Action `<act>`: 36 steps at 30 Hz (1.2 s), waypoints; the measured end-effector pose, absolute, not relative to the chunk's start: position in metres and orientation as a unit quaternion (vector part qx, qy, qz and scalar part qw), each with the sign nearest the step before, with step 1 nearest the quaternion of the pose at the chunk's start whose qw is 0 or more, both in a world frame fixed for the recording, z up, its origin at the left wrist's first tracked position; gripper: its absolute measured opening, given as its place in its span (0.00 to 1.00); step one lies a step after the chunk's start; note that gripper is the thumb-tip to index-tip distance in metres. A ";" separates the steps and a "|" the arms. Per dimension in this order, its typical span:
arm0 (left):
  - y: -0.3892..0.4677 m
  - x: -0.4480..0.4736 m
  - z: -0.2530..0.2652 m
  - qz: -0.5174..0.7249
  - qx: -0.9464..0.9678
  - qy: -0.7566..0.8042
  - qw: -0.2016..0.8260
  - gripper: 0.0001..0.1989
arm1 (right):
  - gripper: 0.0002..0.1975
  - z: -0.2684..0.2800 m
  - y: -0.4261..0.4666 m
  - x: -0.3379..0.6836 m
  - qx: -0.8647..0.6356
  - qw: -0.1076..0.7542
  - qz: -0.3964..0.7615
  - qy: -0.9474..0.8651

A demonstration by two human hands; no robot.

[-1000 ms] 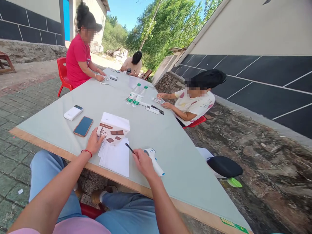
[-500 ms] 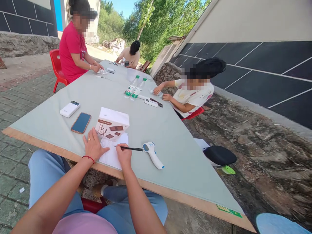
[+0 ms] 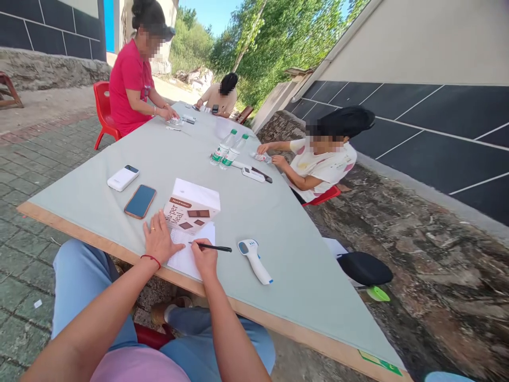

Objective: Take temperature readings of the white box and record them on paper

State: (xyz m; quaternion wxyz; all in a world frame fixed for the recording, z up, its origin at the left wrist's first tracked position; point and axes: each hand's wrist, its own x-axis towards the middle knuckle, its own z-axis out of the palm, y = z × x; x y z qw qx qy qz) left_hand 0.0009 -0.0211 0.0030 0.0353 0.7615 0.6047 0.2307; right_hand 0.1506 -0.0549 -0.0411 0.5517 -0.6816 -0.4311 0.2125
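Note:
My left hand (image 3: 160, 239) lies flat with spread fingers on the left edge of a white sheet of paper (image 3: 186, 261). In my right hand (image 3: 205, 258) is a black pen (image 3: 217, 247), its tip at the paper and its rear end pointing right. Just behind the paper stands a white and brown box (image 3: 194, 207) marked "Super Meal"; the fingertips of my left hand are close to its lower left corner. A white handheld thermometer (image 3: 255, 261) rests on the table to the right of my right hand.
On the grey-topped table (image 3: 302, 297), a phone (image 3: 140, 201) and a white power bank (image 3: 123, 178) lie at left. Two water bottles (image 3: 228, 150) stand beyond the box, near a white device (image 3: 253, 174). Three other people sit around the table, handling small things.
The whole view has shifted slightly, so the table appears further right and lower. My right hand and the pen have moved a little across the paper. My left hand stays flat.

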 end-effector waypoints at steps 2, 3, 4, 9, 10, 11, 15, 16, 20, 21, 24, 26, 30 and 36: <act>-0.021 0.001 0.003 0.230 0.763 0.603 0.038 0.63 | 0.09 -0.041 -0.055 0.150 -0.683 0.550 0.210 -0.432; -0.021 0.001 0.004 0.230 0.764 0.601 0.039 0.62 | 0.09 -0.041 -0.055 0.150 -0.684 0.549 0.209 -0.432; -0.021 0.001 0.003 0.230 0.765 0.600 0.040 0.62 | 0.09 -0.041 -0.055 0.150 -0.685 0.549 0.208 -0.432; -0.021 0.001 0.001 0.237 0.763 0.601 0.041 0.63 | 0.08 -0.041 -0.056 0.151 -0.684 0.547 0.209 -0.436; -0.021 0.001 0.001 0.238 0.762 0.601 0.041 0.63 | 0.08 -0.040 -0.056 0.151 -0.683 0.547 0.209 -0.437; -0.021 0.001 0.001 0.239 0.762 0.601 0.040 0.63 | 0.08 -0.040 -0.056 0.151 -0.683 0.547 0.208 -0.437; -0.021 0.001 0.002 0.241 0.764 0.597 0.043 0.63 | 0.08 -0.040 -0.057 0.151 -0.687 0.546 0.207 -0.433; -0.021 0.000 0.002 0.241 0.765 0.596 0.044 0.63 | 0.08 -0.040 -0.057 0.151 -0.689 0.546 0.206 -0.430; -0.021 0.000 0.003 0.243 0.763 0.597 0.044 0.64 | 0.09 -0.041 -0.057 0.151 -0.697 0.547 0.199 -0.420; -0.021 0.000 0.002 0.243 0.763 0.598 0.044 0.64 | 0.09 -0.041 -0.057 0.151 -0.697 0.547 0.197 -0.419; -0.021 0.000 0.002 0.242 0.763 0.598 0.045 0.64 | 0.08 -0.042 -0.057 0.151 -0.700 0.545 0.195 -0.420; -0.021 0.000 0.003 0.242 0.763 0.598 0.044 0.63 | 0.08 -0.042 -0.057 0.151 -0.701 0.543 0.193 -0.420; -0.022 0.000 0.005 0.239 0.764 0.598 0.043 0.63 | 0.08 -0.041 -0.057 0.151 -0.701 0.542 0.193 -0.422; -0.023 0.000 0.008 0.232 0.763 0.602 0.052 0.63 | 0.08 -0.042 -0.057 0.151 -0.700 0.539 0.193 -0.426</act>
